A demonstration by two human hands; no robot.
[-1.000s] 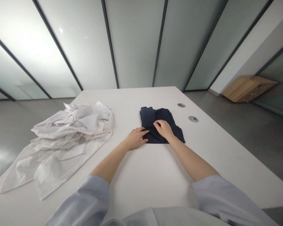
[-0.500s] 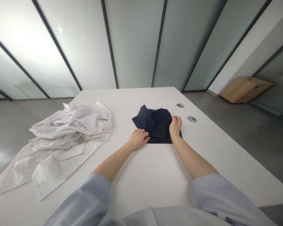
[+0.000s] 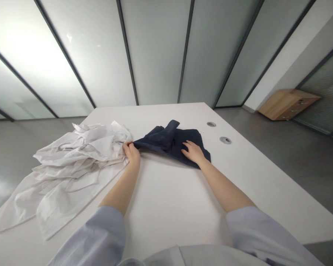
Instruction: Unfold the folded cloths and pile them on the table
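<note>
A dark navy cloth garment lies crumpled on the white table in the head view; its exact kind cannot be made out. My left hand pinches its left corner, which is drawn out and lifted a little off the tabletop. On the garment's right part rests my right hand, fingers stretched and spread flat over the fabric. A loose fold stands up near the garment's middle. Close beside my left hand is the edge of a heap of white cloth.
The white table stretches away to a frosted glass partition. Two round cable grommets, one far and one nearer, sit near its right edge. A wooden cabinet stands on the floor at the right.
My left hand has moved left, pulling the navy cloth's corner outward and up. My right hand has shifted slightly left and now lies flat on the fabric.
</note>
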